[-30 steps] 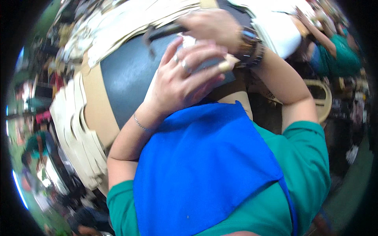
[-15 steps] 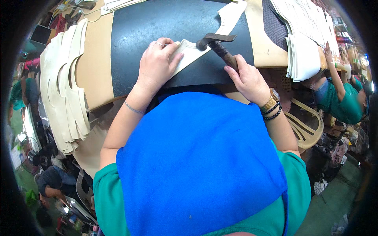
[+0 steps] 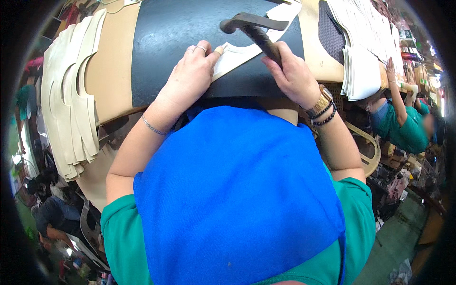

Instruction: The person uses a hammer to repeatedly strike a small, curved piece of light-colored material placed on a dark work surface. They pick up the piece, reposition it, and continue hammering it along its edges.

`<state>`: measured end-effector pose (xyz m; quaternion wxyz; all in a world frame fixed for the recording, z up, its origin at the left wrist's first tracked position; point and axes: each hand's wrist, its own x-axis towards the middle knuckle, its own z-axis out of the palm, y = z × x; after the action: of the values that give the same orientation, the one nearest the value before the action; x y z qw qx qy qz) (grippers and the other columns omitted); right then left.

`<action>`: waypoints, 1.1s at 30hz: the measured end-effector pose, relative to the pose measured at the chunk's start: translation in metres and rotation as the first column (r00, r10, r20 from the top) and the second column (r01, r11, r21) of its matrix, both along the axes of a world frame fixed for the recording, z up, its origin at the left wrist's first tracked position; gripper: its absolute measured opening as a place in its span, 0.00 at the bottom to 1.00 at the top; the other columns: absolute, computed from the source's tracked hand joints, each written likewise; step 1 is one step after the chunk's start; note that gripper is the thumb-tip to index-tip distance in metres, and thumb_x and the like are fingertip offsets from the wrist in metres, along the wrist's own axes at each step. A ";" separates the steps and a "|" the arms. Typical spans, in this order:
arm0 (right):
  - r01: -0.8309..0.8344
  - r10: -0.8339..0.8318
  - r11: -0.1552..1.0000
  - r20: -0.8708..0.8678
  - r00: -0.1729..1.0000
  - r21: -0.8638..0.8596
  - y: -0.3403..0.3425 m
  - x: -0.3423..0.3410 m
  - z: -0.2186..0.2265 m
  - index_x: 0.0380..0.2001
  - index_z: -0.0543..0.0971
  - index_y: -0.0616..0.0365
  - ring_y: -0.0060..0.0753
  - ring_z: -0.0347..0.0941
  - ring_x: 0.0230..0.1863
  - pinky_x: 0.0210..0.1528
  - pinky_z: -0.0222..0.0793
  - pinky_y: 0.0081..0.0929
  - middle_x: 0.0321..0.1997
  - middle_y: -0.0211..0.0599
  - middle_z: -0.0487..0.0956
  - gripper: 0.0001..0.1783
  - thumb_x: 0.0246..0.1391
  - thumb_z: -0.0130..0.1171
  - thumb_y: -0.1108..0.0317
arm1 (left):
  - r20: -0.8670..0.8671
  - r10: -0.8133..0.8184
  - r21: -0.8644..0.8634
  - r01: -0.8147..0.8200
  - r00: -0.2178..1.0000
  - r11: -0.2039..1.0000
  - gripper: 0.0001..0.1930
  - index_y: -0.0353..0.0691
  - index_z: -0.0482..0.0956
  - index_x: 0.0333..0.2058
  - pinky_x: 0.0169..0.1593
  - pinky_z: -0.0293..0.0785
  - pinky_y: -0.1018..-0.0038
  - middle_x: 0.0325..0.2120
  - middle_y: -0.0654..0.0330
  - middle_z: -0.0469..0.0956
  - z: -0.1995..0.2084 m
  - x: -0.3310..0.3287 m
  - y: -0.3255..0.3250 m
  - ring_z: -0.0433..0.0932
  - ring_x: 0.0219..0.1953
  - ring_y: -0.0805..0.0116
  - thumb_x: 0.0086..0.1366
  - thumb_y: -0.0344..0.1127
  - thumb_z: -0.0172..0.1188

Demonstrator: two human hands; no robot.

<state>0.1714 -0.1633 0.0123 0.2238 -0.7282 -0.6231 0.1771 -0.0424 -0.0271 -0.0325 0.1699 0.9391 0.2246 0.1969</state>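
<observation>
My left hand (image 3: 192, 73) lies flat on a cream-coloured cut piece of leather (image 3: 247, 47), pinning it to a black work mat (image 3: 171, 38); a bandaged fingertip rests on the piece's edge. My right hand (image 3: 292, 76) grips the handle of a dark metal hammer (image 3: 254, 26), whose head hangs just above the piece's upper end. A bracelet sits on my left wrist, a watch and bead bands on my right. My blue apron (image 3: 237, 199) fills the lower middle.
A fanned row of cream cut pieces (image 3: 71, 104) hangs over the tan bench's left edge. A stack of white pieces (image 3: 365, 57) sits at the right. Another person in a green shirt (image 3: 403, 128) works at the right, a wooden chair (image 3: 368, 147) beside them.
The view has swung down onto the bench. My left hand went from near the camera to flat on the cream piece, and my right hand lifted the hammer over it.
</observation>
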 end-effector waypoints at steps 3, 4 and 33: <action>-0.025 0.025 0.994 -0.005 1.000 -0.109 0.011 0.005 -0.005 0.43 0.68 0.59 0.63 0.76 0.32 0.33 0.70 0.50 0.27 0.56 0.78 0.18 0.64 0.53 0.54 | -0.034 -0.012 -0.097 0.008 0.999 0.995 0.17 0.39 0.79 0.49 0.48 0.75 0.63 0.41 0.50 0.76 0.002 -0.006 0.006 0.77 0.43 0.51 0.61 0.27 0.55; -0.028 0.026 0.997 -0.018 0.999 -0.066 0.011 0.006 -0.005 0.44 0.68 0.59 0.63 0.76 0.32 0.33 0.70 0.50 0.27 0.56 0.78 0.19 0.64 0.52 0.53 | -0.029 -0.021 -0.074 0.019 0.999 0.997 0.17 0.38 0.79 0.49 0.48 0.75 0.63 0.41 0.50 0.76 0.001 -0.008 0.004 0.77 0.43 0.51 0.60 0.27 0.56; -0.193 0.193 0.949 -0.024 0.981 -0.249 0.005 -0.046 0.012 0.45 0.69 0.55 0.61 0.77 0.33 0.34 0.72 0.49 0.28 0.54 0.78 0.17 0.63 0.53 0.53 | -0.021 -0.004 -0.437 -0.006 1.000 0.899 0.12 0.36 0.80 0.44 0.41 0.75 0.70 0.39 0.54 0.76 0.010 -0.081 -0.002 0.78 0.37 0.60 0.61 0.25 0.58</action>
<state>0.1252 -0.1581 0.0242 0.1117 -0.6864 -0.6639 0.2750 -0.1237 -0.0296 -0.0223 0.3736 0.8790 0.2653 0.1314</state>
